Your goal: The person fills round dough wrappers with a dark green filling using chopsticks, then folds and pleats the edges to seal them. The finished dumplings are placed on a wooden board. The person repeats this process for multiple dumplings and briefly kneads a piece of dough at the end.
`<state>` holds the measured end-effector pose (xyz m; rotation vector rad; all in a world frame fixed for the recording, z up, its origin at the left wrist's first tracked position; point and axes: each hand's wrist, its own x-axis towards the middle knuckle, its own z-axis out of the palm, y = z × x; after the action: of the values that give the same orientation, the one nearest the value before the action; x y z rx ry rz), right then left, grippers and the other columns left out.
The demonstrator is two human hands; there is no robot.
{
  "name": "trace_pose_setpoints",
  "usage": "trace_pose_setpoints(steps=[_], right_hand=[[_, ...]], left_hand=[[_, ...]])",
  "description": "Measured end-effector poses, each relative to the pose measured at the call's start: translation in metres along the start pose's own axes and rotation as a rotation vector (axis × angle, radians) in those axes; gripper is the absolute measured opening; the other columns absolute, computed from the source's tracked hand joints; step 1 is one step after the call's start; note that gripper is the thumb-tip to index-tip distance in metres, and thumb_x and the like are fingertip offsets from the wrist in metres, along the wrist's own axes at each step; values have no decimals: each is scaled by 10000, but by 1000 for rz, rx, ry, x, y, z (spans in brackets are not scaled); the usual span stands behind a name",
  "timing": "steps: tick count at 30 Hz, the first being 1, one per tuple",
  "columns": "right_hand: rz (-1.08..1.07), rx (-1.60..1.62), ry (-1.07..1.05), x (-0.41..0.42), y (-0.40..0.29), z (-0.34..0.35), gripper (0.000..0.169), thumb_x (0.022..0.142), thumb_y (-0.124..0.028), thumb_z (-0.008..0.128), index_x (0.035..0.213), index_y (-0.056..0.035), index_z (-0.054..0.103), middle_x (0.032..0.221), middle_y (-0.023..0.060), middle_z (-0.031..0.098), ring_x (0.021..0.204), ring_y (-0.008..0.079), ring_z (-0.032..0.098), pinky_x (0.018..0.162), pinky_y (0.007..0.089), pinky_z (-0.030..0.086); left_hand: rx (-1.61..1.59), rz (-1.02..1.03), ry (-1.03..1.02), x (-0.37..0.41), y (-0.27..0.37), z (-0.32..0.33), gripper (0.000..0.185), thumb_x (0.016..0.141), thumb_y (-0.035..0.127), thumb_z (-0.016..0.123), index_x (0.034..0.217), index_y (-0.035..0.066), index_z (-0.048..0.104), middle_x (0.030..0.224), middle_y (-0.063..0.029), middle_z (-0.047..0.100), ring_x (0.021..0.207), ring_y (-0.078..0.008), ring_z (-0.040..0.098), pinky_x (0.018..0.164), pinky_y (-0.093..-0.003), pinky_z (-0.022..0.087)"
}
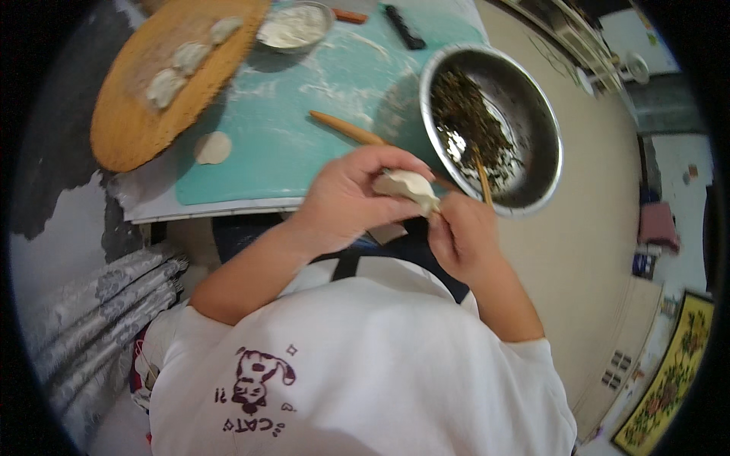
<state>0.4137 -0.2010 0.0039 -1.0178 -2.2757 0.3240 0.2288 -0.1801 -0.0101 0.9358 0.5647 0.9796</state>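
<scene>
A folded dough dumpling is held between my two hands, in front of the table edge. My left hand cups it from the left, thumb below and fingers above. The fingers of my right hand pinch its right end. Beyond my hands a wooden rolling pin lies on a floured green mat. At the right, a large steel bowl holds dark chopped filling with wooden chopsticks in it. A round dough wrapper lies flat on the mat's left part.
An oval wooden board with several dumplings overlaps the mat at the left. At the back are a metal bowl of flour, a black-handled object and a reddish-brown block. Patterned fabric hangs at lower left.
</scene>
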Motion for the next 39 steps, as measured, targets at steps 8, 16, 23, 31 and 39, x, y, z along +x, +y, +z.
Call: trace_pose_setpoints(steps=[8, 16, 23, 31, 39], right_hand=[[150, 170, 1, 4, -16, -11, 56, 745, -97, 569, 761, -48, 548, 619, 93, 517, 510, 268, 495, 483, 347, 394], [153, 164, 52, -11, -13, -16, 44, 734, -45, 577, 775, -35, 563, 604, 89, 524, 469, 224, 490, 441, 298, 380], [106, 143, 57, -12, -16, -26, 45, 730, -16, 578, 760, -28, 547, 574, 89, 513, 454, 219, 486, 423, 295, 378], [167, 184, 91, -35, -2, -31, 55, 728, -1, 575, 759, -21, 535, 584, 95, 512, 463, 226, 485, 423, 304, 366], [125, 40, 115, -29, 1, -43, 33, 742, -20, 560, 774, -26, 558, 608, 100, 531, 490, 239, 494, 464, 319, 384]], left_hand=[[352, 162, 165, -3, 36, -58, 311, 720, 21, 679, 1014, 48, 580, 959, -33, 594, 860, -99, 560, 771, -227, 463], [763, 460, 875, 34, 149, -205, 313, 742, 101, 668, 1035, 26, 589, 940, -75, 617, 848, -148, 584, 741, -257, 471], [1313, 120, 1002, 99, 155, -265, 359, 692, 240, 663, 1008, 76, 618, 970, -107, 629, 863, -227, 603, 758, -320, 457], [1207, -110, 924, 120, 146, -273, 345, 735, 233, 648, 1028, 58, 602, 928, -93, 638, 801, -186, 608, 724, -294, 466], [1239, 407, 904, 70, 139, -206, 231, 784, 155, 596, 999, 73, 620, 911, -77, 636, 828, -146, 598, 727, -256, 461]])
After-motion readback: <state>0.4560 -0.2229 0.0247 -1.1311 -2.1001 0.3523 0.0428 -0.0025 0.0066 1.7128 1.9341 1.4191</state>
